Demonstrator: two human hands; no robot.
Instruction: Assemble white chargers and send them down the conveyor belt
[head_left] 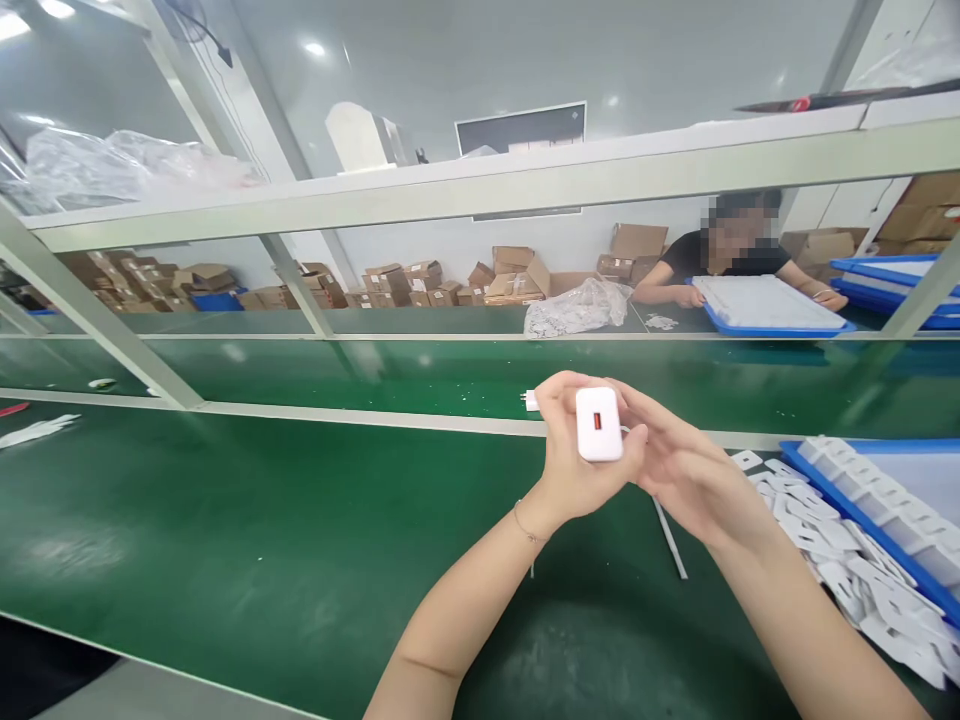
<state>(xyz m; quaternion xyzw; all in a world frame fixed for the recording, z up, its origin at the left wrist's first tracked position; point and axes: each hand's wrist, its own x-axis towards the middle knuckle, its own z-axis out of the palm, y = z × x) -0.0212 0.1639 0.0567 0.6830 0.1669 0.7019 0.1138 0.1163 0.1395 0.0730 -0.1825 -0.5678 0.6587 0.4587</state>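
My left hand point(574, 460) is closed around a white charger block point(598, 424), whose face with a red USB port points toward me. A small white part point(531, 401) sticks out past the left hand's fingers at the left. My right hand point(679, 468) lies against the charger's right side with its fingers curled behind it. Both hands are raised above the green belt point(262, 540).
A pile of several white flat pieces point(847, 560) lies at the right beside a blue tray point(885, 510) of white parts. A thin white strip point(670, 540) lies under my hands. Across the line, another person handles a blue tray point(772, 305). Cardboard boxes point(420, 285) line the back.
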